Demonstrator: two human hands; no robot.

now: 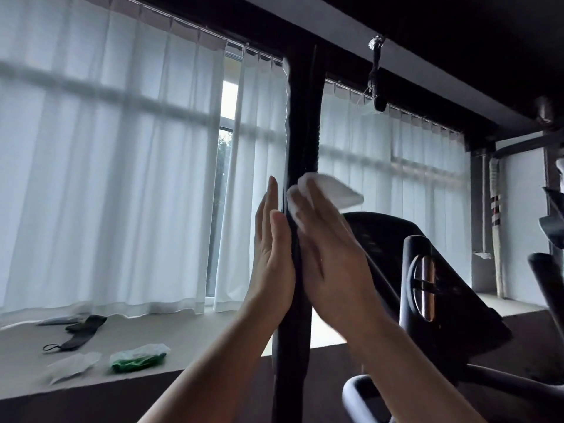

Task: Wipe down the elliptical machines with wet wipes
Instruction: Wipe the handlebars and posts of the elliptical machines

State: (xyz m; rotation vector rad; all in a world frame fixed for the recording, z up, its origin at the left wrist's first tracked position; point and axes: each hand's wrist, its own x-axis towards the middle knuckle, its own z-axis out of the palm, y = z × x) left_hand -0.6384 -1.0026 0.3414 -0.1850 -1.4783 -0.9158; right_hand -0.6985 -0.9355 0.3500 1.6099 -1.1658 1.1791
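White curtains (106,178) are hanging across the far window, behind a tall black upright bar (300,148) of the elliptical machine (433,285) rising through the middle of the scene. Nearest, both forearms are reaching up to it. The left hand (271,257) is lying flat against the bar's left side, fingers straight and released. The right hand (329,257) is pressing a crumpled white wet wipe (329,190) against the bar's right side under straight fingers, the wipe sticking out past the fingertips. A green packet (137,358) is lying on the ledge at left.
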